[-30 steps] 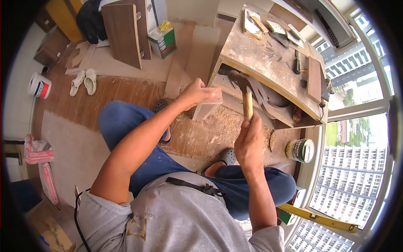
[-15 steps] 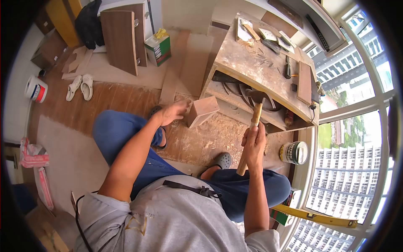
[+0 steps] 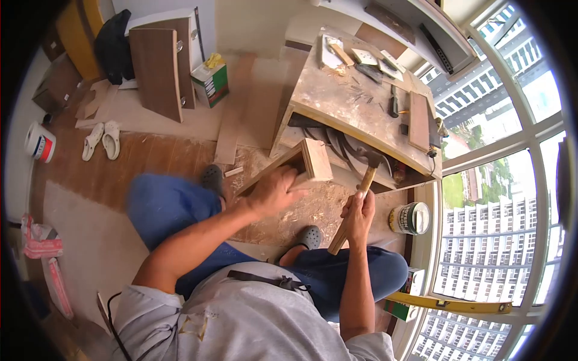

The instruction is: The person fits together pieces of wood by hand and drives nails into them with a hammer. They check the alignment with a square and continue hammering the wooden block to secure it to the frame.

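Note:
My left hand (image 3: pixel 274 196) grips the near side of a small open-ended wooden box (image 3: pixel 316 161), slightly blurred. The box is tilted in front of the workbench, with its hollow inside partly showing and some of it hidden behind my fingers. My right hand (image 3: pixel 359 215) is wrapped round the wooden handle of a hammer (image 3: pixel 368 178). The hammer's dark head points up and away from me, close to the bench's front opening and to the right of the box.
The workbench (image 3: pixel 337 78) carries a chisel-like tool (image 3: pixel 394 101), wood strips and loose nails. Wood shavings (image 3: pixel 301 207) litter the floor between my feet. A paint can (image 3: pixel 409 218) stands at the right, near a yellow spirit level (image 3: pixel 448 304). Cabinet panels (image 3: pixel 155 75) lean at the back left.
My left hand has moved right and taken hold of the box, which is now turned and tilted with its opening showing. The hammer stays in my right hand. The view has shifted slightly.

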`<action>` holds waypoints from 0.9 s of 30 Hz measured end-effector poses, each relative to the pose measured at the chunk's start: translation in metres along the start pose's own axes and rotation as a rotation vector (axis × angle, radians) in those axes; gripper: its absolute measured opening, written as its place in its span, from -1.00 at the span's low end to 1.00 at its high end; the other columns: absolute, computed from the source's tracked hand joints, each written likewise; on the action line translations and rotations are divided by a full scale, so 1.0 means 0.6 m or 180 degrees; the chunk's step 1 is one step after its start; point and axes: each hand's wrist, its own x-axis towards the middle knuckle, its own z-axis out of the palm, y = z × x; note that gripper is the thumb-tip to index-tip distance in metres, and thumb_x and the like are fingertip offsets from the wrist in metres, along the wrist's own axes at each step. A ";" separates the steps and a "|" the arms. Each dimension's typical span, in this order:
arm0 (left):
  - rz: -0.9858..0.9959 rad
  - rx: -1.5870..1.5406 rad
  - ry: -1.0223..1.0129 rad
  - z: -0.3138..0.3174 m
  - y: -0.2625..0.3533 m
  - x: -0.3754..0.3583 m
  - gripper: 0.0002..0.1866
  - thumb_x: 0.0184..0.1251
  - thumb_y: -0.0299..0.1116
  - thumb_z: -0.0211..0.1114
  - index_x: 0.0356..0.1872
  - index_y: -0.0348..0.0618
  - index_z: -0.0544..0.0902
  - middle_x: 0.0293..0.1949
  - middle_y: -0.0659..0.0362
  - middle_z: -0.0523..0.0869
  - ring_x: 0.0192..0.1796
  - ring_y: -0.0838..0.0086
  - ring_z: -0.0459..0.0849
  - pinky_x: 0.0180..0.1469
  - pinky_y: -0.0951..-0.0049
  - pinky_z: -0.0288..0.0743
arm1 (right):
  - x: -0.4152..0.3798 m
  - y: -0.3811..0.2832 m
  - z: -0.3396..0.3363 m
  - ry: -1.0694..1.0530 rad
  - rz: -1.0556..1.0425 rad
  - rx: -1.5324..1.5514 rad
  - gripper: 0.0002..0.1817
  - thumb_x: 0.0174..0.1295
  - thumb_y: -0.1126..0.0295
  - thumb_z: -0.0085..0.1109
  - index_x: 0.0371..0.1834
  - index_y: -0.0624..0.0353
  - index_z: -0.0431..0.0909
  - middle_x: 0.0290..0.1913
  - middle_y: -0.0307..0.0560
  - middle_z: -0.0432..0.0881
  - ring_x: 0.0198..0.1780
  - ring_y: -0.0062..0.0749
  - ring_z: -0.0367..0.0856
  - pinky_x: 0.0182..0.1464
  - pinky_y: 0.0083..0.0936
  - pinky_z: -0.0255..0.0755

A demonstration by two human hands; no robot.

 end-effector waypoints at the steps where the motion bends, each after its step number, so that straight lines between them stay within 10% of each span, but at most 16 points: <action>1: 0.0186 0.0371 0.0144 -0.007 0.036 0.002 -0.55 0.29 -0.12 0.56 -0.14 -0.32 0.62 -0.22 -0.15 0.71 -0.11 -0.10 0.75 -0.07 0.01 0.63 | -0.001 0.000 -0.003 0.0086 0.0046 0.0123 -0.70 0.73 0.14 -0.04 0.10 0.17 0.44 -0.43 -0.27 0.48 -0.54 -0.66 0.44 -0.51 -0.67 0.38; 8: 0.0580 0.1493 -0.0012 -0.070 0.210 0.067 -0.72 0.27 -0.29 0.49 -0.18 -0.18 0.57 -0.22 0.03 0.64 -0.08 0.10 0.75 -0.13 0.12 0.70 | 0.012 0.003 0.009 0.0297 0.0170 0.0329 -0.75 0.72 0.16 -0.02 0.06 0.11 0.48 -0.42 -0.30 0.50 -0.54 -0.65 0.48 -0.52 -0.64 0.41; 23: 0.1618 0.2467 0.0342 -0.080 0.226 0.078 -0.90 0.24 -0.33 0.32 -0.36 -0.02 0.56 -0.26 0.15 0.54 -0.15 0.27 0.66 -0.22 0.28 0.56 | 0.026 -0.049 -0.013 0.0225 0.0176 0.1035 -0.80 0.61 0.32 0.16 0.11 0.17 0.45 -0.40 -0.32 0.52 -0.54 -0.68 0.49 -0.50 -0.64 0.42; 27: 0.1631 0.2491 0.0196 -0.074 0.215 0.072 -0.88 0.25 -0.29 0.33 -0.38 -0.01 0.55 -0.26 0.16 0.55 -0.12 0.28 0.65 -0.18 0.31 0.55 | 0.021 -0.133 -0.044 -0.0051 -0.0395 0.0844 -0.50 0.49 0.21 0.35 0.31 0.22 0.41 0.04 -0.05 0.68 -0.46 -0.63 0.55 -0.44 -0.64 0.49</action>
